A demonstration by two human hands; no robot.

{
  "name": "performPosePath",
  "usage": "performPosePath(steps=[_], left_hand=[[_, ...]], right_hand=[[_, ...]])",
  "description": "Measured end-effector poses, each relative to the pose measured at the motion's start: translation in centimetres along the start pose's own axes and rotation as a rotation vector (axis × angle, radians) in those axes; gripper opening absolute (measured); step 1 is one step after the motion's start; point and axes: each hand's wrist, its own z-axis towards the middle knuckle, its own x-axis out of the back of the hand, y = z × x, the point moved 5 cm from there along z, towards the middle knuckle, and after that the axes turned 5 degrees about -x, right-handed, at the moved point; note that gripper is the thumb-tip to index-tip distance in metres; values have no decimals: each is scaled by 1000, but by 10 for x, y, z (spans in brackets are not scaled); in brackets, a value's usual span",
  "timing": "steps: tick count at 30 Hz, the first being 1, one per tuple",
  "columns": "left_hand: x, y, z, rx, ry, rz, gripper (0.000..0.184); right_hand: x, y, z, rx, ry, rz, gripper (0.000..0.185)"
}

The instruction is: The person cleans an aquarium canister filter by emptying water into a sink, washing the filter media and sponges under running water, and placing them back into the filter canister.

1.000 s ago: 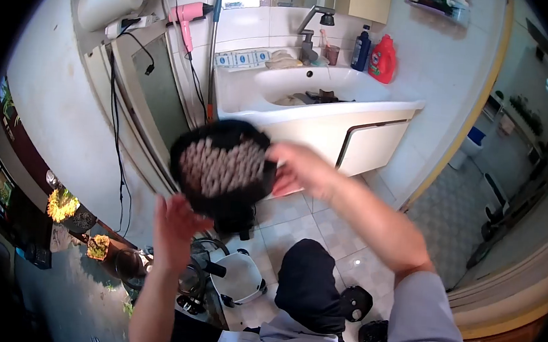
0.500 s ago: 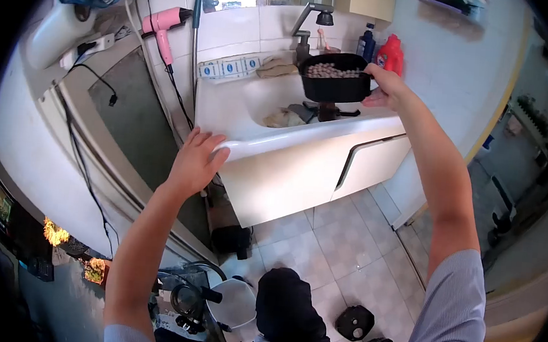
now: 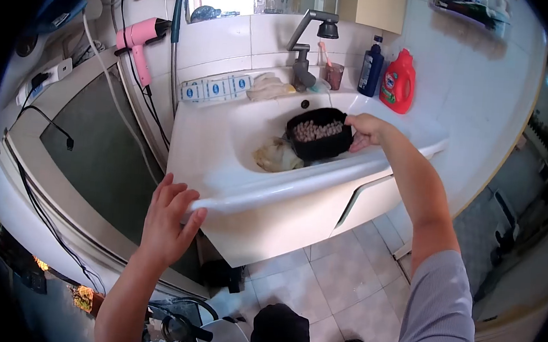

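A black container (image 3: 318,150) with many small brownish-pink pellets (image 3: 318,131) in it sits low in the white sink (image 3: 235,176), or just above its bottom. My right hand (image 3: 367,133) grips the container's right rim. Beside the container, in the basin, lies a pale crumpled cloth or bag (image 3: 276,156). At the sink's front left corner, my left hand (image 3: 172,218) has its fingers apart and holds nothing. The grey faucet (image 3: 304,62) stands behind the container.
Behind the basin are a cup (image 3: 333,76), a blue bottle (image 3: 371,68) and a red detergent bottle (image 3: 399,83). A pink hair dryer (image 3: 142,41) hangs at the left, above a cabinet door (image 3: 101,140). A pale bin (image 3: 224,339) stands on the floor.
The black container has gone from in front of me over to the sink and down into the basin, in my right hand. My left hand has let go of it and moved to the sink corner.
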Motion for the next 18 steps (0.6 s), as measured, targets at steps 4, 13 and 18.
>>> performPosePath(steps=[4,13,18], left_hand=[[-2,-2,0,-14,-8,8,31],[-5,-3,-3,-68,61,40,28],[-21,-20,-12,-252,234,99,33]], right_hand=[[3,24,25,-79,-13,-32,52],[3,-7,-159,756,1001,-314,28],[-101,206,-247,758,762,336,17]])
